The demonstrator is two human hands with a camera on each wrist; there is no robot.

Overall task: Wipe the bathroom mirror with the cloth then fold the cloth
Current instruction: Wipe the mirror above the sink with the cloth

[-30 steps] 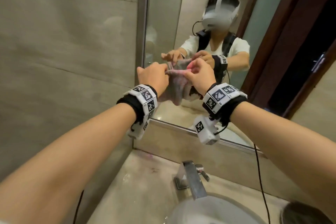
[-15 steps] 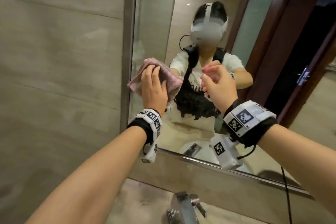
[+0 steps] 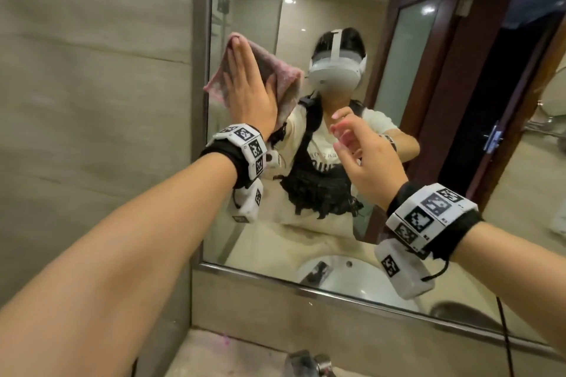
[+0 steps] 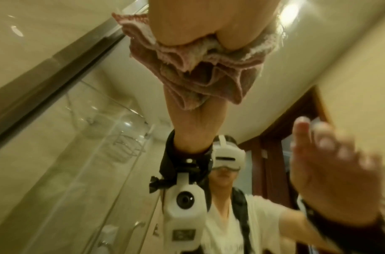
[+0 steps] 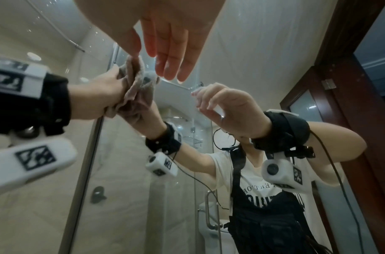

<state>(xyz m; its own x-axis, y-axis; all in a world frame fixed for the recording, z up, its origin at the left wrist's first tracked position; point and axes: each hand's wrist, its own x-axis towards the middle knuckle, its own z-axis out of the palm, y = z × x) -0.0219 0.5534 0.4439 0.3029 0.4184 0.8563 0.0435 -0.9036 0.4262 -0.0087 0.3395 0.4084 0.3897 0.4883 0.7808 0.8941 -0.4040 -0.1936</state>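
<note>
A pink cloth point(image 3: 286, 75) lies crumpled against the bathroom mirror point(image 3: 337, 3), high up near its left frame. My left hand point(image 3: 246, 89) presses it flat to the glass with straight fingers. In the left wrist view the cloth point(image 4: 200, 72) bunches in folds under the palm. My right hand point(image 3: 364, 159) hovers in front of the mirror, lower and to the right, fingers loosely bent and holding nothing. The right wrist view shows the right hand's fingers point(image 5: 171, 51) relaxed, and the cloth point(image 5: 134, 89) under my left hand point(image 5: 100, 98) at the left.
A tiled wall point(image 3: 92, 101) meets the mirror's metal frame point(image 3: 202, 131) on the left. Below are the stone counter point(image 3: 214, 355) and a chrome faucet point(image 3: 306, 364). The mirror reflects a person, a basin and a dark wooden door.
My right hand has let go of the cloth. My left hand has carried it up and left on the mirror and flattened over it.
</note>
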